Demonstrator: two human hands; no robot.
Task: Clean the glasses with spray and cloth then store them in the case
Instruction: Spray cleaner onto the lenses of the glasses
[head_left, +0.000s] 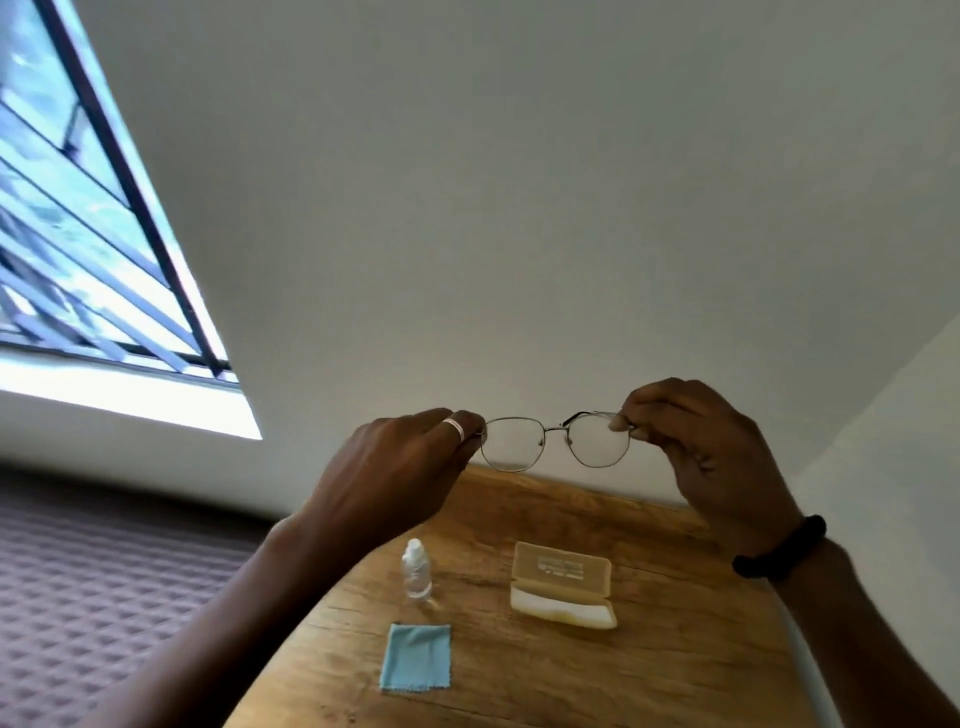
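Glasses (554, 427), pinched by left hand (395, 467) and right hand (717, 457), hang above wall-side wooden table (675, 649).

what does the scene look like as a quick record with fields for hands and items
left hand: pinches one end of the glasses
right hand: pinches the other end
glasses: held in the air above the table
spray bottle: upright on table, untouched
cloth: blue, flat, on near side of bottle
case: open, beside bottle
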